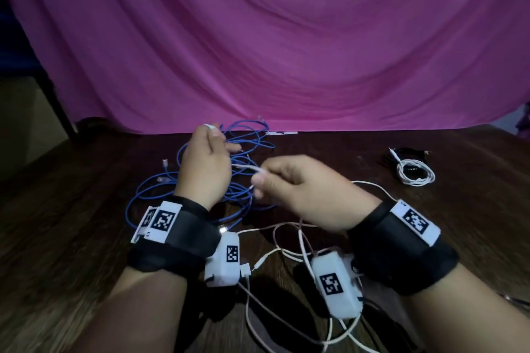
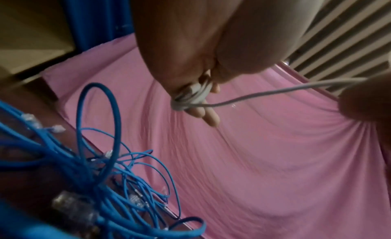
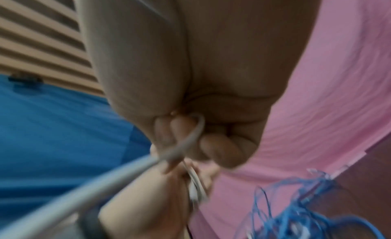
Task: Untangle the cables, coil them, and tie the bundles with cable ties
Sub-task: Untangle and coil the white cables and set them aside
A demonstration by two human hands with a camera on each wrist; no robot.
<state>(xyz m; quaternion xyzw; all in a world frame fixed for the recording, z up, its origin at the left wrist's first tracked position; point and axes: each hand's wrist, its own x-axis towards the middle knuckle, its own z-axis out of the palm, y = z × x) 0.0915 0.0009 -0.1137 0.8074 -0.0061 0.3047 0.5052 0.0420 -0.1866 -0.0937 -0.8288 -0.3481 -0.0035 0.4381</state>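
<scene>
While the left hand (image 1: 205,163) keeps white cable (image 2: 262,93) loops wound round its fingers (image 2: 208,116), the right hand (image 1: 304,192) pinches the loose strand — pulled tight for a neat coil — away from the blue cables (image 1: 243,137).

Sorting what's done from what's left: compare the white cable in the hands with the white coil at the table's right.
The white cable is half wound round the left hand, its tail pinched by the right hand; the white coil lies finished and untouched on the table. Both are thin and white.
</scene>
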